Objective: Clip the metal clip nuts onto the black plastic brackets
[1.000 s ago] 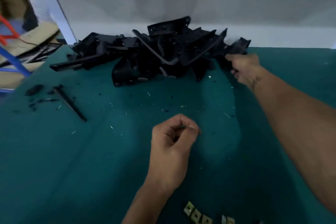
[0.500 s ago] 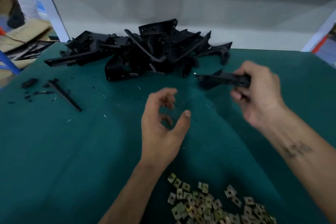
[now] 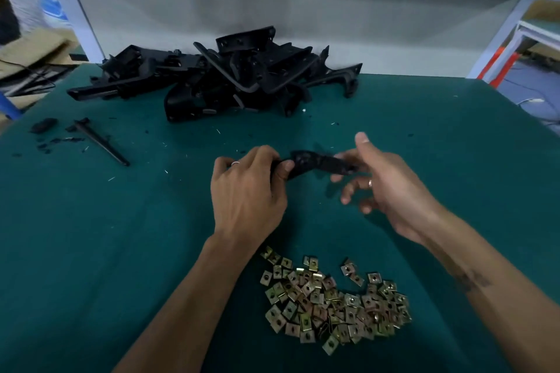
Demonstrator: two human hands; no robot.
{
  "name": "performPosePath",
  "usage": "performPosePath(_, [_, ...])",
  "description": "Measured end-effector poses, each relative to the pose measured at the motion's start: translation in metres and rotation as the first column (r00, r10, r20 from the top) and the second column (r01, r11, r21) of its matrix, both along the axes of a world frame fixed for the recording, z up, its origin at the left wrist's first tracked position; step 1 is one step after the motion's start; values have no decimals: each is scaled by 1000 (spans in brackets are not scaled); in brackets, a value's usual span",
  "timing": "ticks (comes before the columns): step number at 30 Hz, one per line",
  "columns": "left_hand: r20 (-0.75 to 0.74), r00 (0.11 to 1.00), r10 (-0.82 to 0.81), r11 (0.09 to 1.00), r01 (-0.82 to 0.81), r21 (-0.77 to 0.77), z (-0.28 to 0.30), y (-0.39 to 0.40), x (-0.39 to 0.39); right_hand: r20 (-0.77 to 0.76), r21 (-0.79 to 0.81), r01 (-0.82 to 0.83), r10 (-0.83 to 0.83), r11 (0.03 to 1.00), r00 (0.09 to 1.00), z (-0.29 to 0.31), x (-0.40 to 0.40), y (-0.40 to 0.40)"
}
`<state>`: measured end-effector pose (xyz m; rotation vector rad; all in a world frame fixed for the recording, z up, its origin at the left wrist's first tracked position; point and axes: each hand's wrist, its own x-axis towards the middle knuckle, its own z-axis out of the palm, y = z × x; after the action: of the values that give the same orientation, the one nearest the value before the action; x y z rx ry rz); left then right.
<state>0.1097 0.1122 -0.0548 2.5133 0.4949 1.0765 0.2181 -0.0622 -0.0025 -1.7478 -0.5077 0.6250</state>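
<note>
Hold the bracket (image 3: 315, 162) steady at one end with the left hand (image 3: 247, 191), turn the mounting tab up and clear of the fingers, and only then reach for a clip nut; better to seat the open mouth of the nut square on the tab edge and push straight until it snaps, rather than rocking it on at an angle. Left hand, centre of the frame: fingers and thumb curled round the bracket's left end, gripping it. Right hand (image 3: 385, 188), just right of centre: fingers spread and loosely bent, thumb raised, fingertips at the bracket's right end; blurred there, so cannot tell whether pinching or merely touching. Bracket held above the green mat (image 3: 91, 251), spanning between the two hands, roughly level, no nut visible on it yet. Clip nuts (image 3: 333, 300) heaped in the lower centre of the frame, directly below both hands and between the forearms, apart from the bracket. Spare brackets (image 3: 218, 79) piled in the upper centre, well beyond the hands. Loose black strip (image 3: 101, 142) and scraps at left of the frame.
</note>
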Motion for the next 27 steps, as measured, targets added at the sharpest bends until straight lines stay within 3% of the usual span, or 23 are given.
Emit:
performPosePath(2, [-58, 998, 40, 997, -36, 74, 3, 2, 0, 108, 135, -54, 39, 989, 993, -16, -3, -2])
performPosePath(6, [-135, 987, 90, 969, -56, 241, 5, -1, -2, 495, 131, 52, -111, 990, 862, -42, -10, 7])
performPosePath(8, [-194, 977, 93, 963, -38, 268, 7, -2, -3, 564, 191, 117, -207, 975, 800, -44, -8, 12])
performPosePath(11, [-239, 968, 77, 971, -18, 240, 10, -1, -2, 642, 233, -5, -150, 973, 752, -45, -4, 16])
performPosePath(14, [-300, 954, -24, 987, 70, 144, 5, -4, 0, 621, 144, -76, -30, 987, 783, -51, -12, 19])
performPosePath(17, [-363, 927, -97, 984, 145, 107, -5, -5, 2, 437, 59, -97, 62, 993, 897, -54, -17, 13])
performPosePath(20, [-323, 940, -108, 983, 150, 109, -10, -3, 2, 338, -79, -130, 150, 988, 929, -51, -17, -9])
performPosePath(23, [-318, 944, -92, 985, 133, 108, -11, -2, 2, 383, -201, -90, 163, 975, 909, -46, -31, -45])
performPosePath(27, [-340, 935, -104, 985, 143, 93, -12, -2, 2, 510, -367, -97, 288, 925, 811, -46, -59, -71])
